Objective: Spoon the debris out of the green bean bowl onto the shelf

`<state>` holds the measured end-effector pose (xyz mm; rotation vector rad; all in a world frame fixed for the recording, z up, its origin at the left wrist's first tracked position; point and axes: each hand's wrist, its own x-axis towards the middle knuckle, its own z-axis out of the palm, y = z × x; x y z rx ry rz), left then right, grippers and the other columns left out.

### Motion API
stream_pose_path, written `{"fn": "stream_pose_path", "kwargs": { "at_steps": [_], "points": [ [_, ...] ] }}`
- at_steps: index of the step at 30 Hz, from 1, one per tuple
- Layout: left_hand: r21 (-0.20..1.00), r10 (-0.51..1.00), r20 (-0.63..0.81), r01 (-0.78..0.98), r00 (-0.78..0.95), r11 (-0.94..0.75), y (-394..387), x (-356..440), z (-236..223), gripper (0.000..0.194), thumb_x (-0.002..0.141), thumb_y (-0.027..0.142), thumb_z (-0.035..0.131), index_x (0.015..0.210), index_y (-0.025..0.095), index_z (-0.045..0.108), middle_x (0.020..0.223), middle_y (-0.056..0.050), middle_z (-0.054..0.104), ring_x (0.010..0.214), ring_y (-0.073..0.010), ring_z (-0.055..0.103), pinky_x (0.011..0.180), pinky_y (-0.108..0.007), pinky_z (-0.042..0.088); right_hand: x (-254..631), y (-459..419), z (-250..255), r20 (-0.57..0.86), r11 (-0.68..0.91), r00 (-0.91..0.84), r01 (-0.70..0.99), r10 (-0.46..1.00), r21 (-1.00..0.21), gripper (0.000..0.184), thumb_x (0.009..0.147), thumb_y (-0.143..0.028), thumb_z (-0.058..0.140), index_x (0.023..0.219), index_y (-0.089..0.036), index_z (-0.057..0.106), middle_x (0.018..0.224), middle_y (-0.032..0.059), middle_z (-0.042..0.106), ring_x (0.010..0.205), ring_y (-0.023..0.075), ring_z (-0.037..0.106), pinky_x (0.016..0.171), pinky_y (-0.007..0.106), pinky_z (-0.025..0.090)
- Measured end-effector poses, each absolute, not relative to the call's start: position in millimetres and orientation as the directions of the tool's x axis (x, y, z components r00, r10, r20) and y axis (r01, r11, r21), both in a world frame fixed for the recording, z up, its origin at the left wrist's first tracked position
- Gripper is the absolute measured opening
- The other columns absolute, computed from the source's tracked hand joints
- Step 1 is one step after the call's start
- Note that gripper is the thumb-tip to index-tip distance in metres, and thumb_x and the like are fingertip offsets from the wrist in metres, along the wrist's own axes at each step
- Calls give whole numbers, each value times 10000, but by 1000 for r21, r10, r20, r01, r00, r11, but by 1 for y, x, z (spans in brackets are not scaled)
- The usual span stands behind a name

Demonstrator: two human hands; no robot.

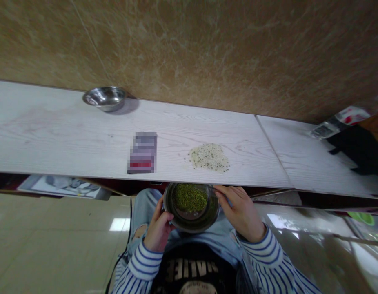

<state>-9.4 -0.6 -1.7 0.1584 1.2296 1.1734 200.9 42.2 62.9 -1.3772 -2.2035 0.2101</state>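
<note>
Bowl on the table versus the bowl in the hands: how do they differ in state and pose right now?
Contents: the table bowl shows bare, shiny metal inside; the held bowl contains small green grains.

Support: the table bowl rests on the white table near the wall; the held bowl is over the lap, with the left hand and right hand at its rim.

Both are round and open upward.

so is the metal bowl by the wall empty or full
Empty, as far as it shows: the metal bowl sits upright, and its inside shows only bare, shiny metal, with nothing visible in it.
</note>
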Motion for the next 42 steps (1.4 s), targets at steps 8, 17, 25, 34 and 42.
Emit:
{"fn": "stream_pose_path", "kwargs": {
  "at_steps": [8, 17, 25, 34, 42],
  "points": [
    [648, 726, -676, -569, -124, 506, -8, 0, -15, 714, 522, 116, 572, 1223, 251, 534, 863, 28, 621, 629, -124, 494, 490, -241, 422, 233, 32, 57, 364, 298, -130, 839, 922, -455, 207, 908, -291, 521, 1039, -222, 666, 947, 44, 735, 838, 197, 678, 764, 351, 547],
    [648, 704, -695, -553, -148, 524, -3, -1, -19, 735, 515, 101, 548, 1229, 275, 539, 744, 49, 585, 556, -98, 448, 469, -208, 357, 255, 24, 48, 313, 124, 89, 790, 945, -601, 253, 884, -388, 545, 1051, -249, 674, 949, 61, 733, 825, 225, 696, 675, 363, 592],
    [626, 681, -726, -498, -94, 599, 4, -2, -18, 727, 568, 155, 559, 1283, 275, 498, 809, 19, 629, 613, -146, 513, 513, -259, 397, 274, 28, 45, 369, 98, 154, 809, 917, -580, 255, 873, -409, 557, 1031, -248, 677, 952, 66, 730, 818, 227, 695, 665, 347, 589],
    [620, 672, -734, -508, -104, 598, 2, 2, -22, 747, 587, 169, 564, 1315, 307, 467, 957, -26, 629, 688, -173, 538, 543, -291, 435, 276, 38, 46, 339, 75, 163, 803, 927, -591, 273, 886, -397, 534, 1033, -207, 663, 920, 74, 736, 774, 212, 702, 672, 335, 590],
    [621, 676, -729, -519, -107, 587, 4, 3, -16, 735, 571, 164, 570, 1286, 323, 504, 952, -11, 646, 702, -174, 546, 578, -294, 428, 252, 49, 55, 334, 144, 81, 789, 939, -597, 241, 885, -369, 521, 1019, -217, 652, 883, 62, 737, 752, 203, 703, 678, 325, 584]
  ]
}}
